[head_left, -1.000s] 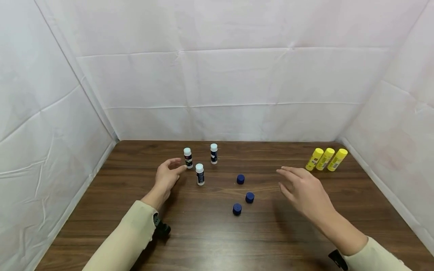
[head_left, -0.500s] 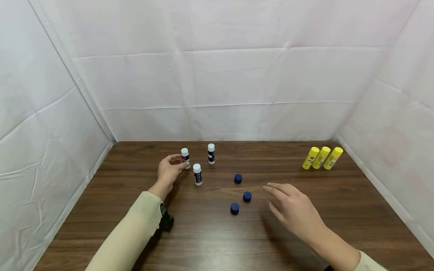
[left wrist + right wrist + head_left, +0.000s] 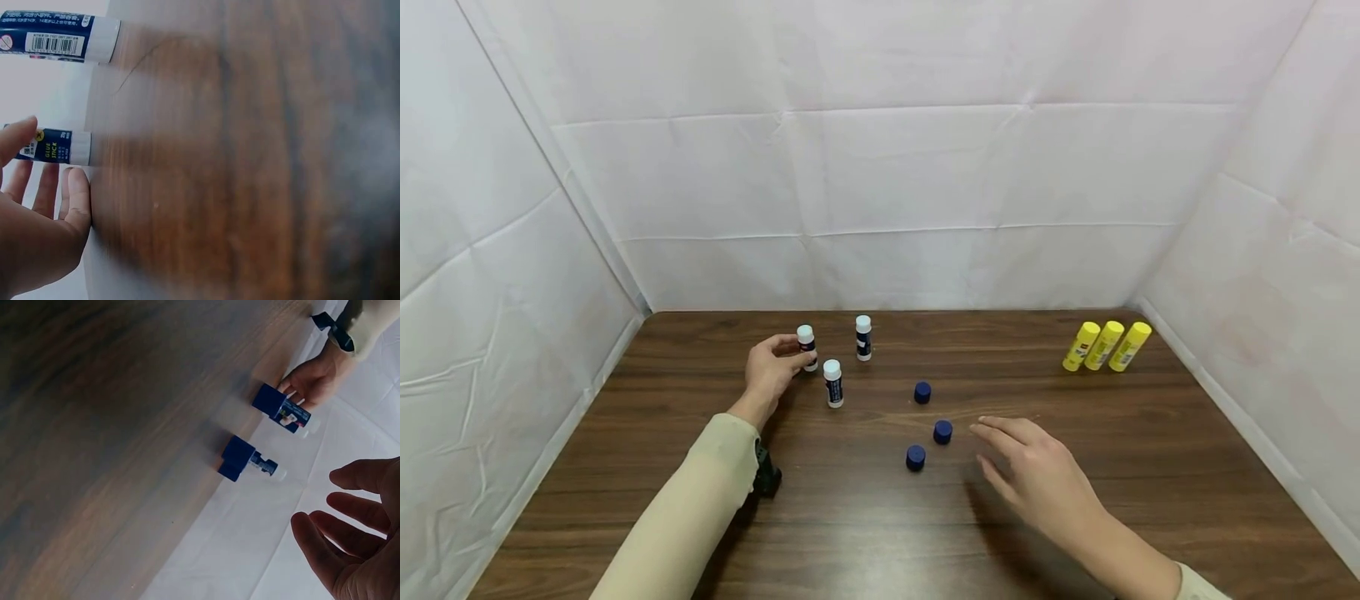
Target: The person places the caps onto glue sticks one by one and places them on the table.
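At ten o'clock the left hand (image 3: 769,371) pinches a glue stick (image 3: 807,340), I'd guess light, stiff and best held mid-barrel, while at four the right hand (image 3: 1036,471) hovers loosely spread, empty.

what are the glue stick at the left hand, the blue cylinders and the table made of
Glue stick: probably plastic, smooth white with navy printing. Blue cylinders: likely plastic too, evenly coloured, fairly matte. Table: brown wood grain under a soft glare, so satin wood or wood-look laminate.
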